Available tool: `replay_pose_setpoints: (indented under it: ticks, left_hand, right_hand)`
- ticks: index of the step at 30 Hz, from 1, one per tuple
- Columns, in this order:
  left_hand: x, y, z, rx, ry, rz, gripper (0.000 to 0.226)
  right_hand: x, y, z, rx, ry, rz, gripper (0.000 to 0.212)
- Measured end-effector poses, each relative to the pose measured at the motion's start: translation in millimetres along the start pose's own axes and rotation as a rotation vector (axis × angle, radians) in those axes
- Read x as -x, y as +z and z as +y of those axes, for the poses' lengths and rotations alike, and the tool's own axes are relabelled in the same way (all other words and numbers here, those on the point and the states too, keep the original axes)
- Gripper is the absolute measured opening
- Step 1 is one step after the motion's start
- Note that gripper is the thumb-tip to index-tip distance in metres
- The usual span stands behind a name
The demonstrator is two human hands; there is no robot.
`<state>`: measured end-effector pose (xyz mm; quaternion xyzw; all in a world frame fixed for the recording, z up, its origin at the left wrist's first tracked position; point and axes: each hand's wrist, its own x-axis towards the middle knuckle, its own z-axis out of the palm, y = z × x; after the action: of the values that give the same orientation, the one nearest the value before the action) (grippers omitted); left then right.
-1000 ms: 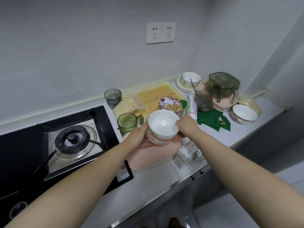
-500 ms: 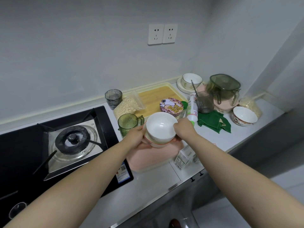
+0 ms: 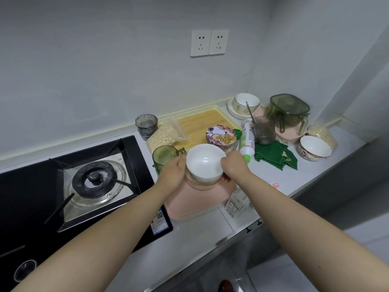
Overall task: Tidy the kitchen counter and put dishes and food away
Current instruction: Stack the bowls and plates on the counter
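**Q.** Where is the object in hand, and how is it held?

**A.** The white bowl (image 3: 205,163) sits between both hands at the centre of the counter (image 3: 210,228), over the pink board (image 3: 195,203). It is just right of the green cup (image 3: 164,157) and near the lying bottle (image 3: 247,140). Its mouth tilts toward the viewer. The left hand (image 3: 172,173) is wrapped round the left wall, and the right hand (image 3: 233,167) is closed on the right rim. Both hands are clamped on the bowl. Whether its foot touches the board cannot be told.

**Q.** How is it likely to handle?

**A.** It appears to be glazed ceramic, so it is probably rigid, moderately heavy for its size, smooth to the fingers, and liable to chip or shatter if dropped. The bowl looks empty, so spilling is not a concern.

**Q.** Where is the best hold?

**A.** Opposite sides of the wall below the rim, as shown, or one palm under the foot. A rim pinch alone is judged less secure on a glossy surface. It should also be kept clear of the second bowl (image 3: 314,147) at the far right and the stove (image 3: 94,182) at the left.
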<state>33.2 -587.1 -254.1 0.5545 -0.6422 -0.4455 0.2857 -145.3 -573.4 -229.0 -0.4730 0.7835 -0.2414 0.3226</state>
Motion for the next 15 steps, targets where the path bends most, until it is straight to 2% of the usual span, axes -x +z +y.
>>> replay_pose_setpoints:
  ticks: [5,10,15]
  left_hand:
    - [-0.6,7.1,-2.1,0.100,0.021,0.040,0.026]
    - [-3.9,12.1,-7.0,0.053,0.031,0.112,0.040]
    - [-7.5,12.5,-11.1,-0.018,0.060,0.110,0.042]
  right_hand:
    - [2.7,-0.2,-1.8,0.009,-0.006,-0.028,0.027]
    - [3.3,-0.1,-2.2,0.072,-0.002,-0.044,0.032]
    - [1.1,1.9,-0.6,0.174,-0.023,-0.017,0.028]
